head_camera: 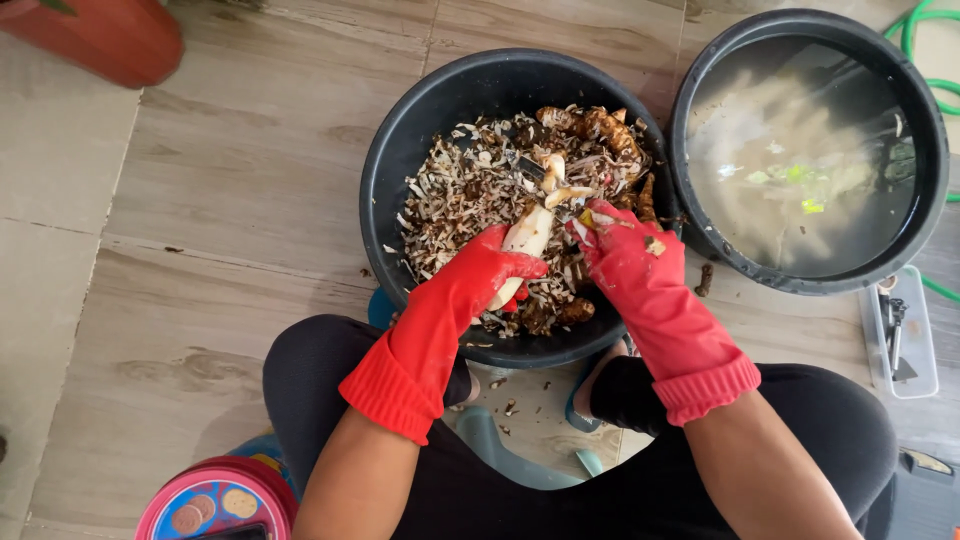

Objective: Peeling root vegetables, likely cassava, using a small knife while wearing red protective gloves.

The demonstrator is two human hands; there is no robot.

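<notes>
I log two packages only: a round pink tin (215,500) with a blue patterned lid, bottom left by the knee; a clear rectangular plastic box (898,332) at right edge.

Basin of peelings (400,170) left; water basin (935,180) right, touching; clear tray (920,350) below it.

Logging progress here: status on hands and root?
Left hand grips pale peeled root. Right hand works its tip. Both over peel-filled basin. Nothing blocking.
</notes>
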